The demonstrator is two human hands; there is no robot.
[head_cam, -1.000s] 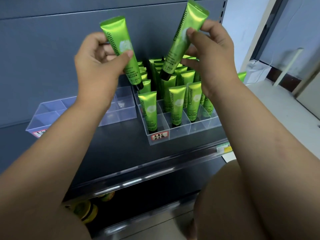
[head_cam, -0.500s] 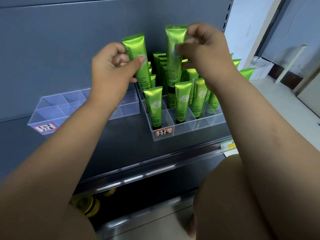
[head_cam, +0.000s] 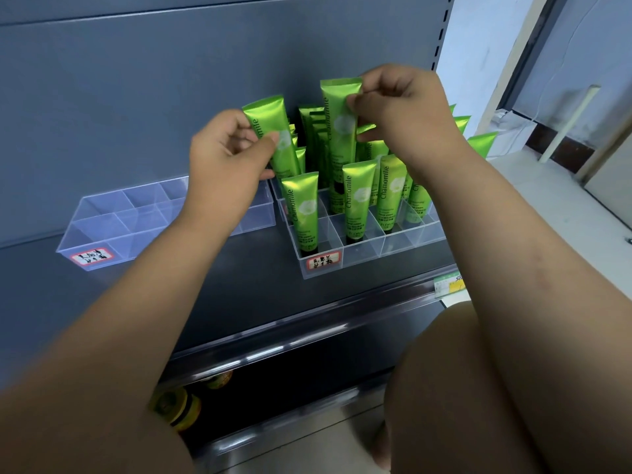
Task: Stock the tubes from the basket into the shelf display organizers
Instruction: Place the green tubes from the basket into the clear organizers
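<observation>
Above the organizer [head_cam: 359, 261], hands [head_cam: 224, 165] [head_cam: 405, 112] pinch two tubes [head_cam: 273, 131] [head_cam: 338, 138] — lower ends partly hidden.

Glossy green Chamomile tubes [head_cam: 301, 213] upright, caps down, in right-hand clear divided organizer [head_cam: 403, 249].

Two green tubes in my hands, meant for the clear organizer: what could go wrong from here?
The left hand and right hand each pinch a tube high up, so the left tube or right tube could swing and miss its cell. The organizer is crowded at the back; a lowered tube may tip the standing tubes.
</observation>
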